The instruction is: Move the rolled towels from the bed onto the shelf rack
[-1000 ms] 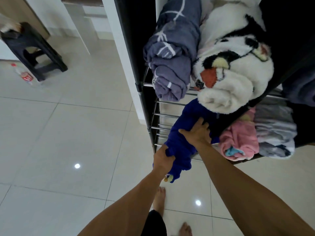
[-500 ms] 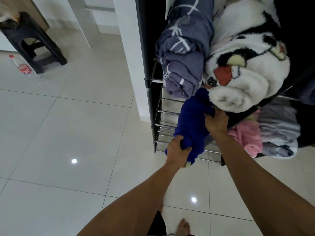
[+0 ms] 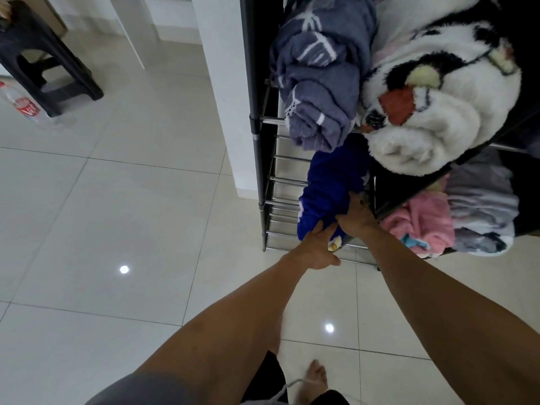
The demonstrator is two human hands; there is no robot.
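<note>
Head view, looking down at a metal shelf rack point(image 3: 270, 182) standing on a white tiled floor point(image 3: 117, 200).

Blue rolled towel point(image 3: 330, 194) lies on a lower tier of the rack, on the steel bars, its near end sticking out past the front edge. A small yellow patch shows at that near end, between the two hands.

Left hand point(image 3: 317, 248): fingers straight and spread, lying against the near end of the blue towel from below and left. Grip is flat contact, not curled round the cloth.

Right hand point(image 3: 356, 216): palm down on the top right side of the blue towel, fingers point(image 3: 355, 200) extended along the cloth. Grip again reads as spread and pressing; fingertips are partly hidden in shadow, so cannot tell whether any of them hook the fabric.

Upper tier: grey-purple rolled towel point(image 3: 318, 83) with white line pattern, end overhanging the front bar directly above the blue towel. Just beside it on the right and touching it, a thick white fleecy roll point(image 3: 438, 112) with black and orange markings.

Lower tier, right of the right hand: pink rolled towel point(image 3: 420, 223), then a grey roll point(image 3: 482, 206) just beside it.

Far left: dark plastic stool point(image 3: 38, 59) with a clear bottle point(image 3: 23, 108), red label, lying on the floor beside it. A bare foot point(image 3: 314, 378) shows at the bottom edge.
</note>
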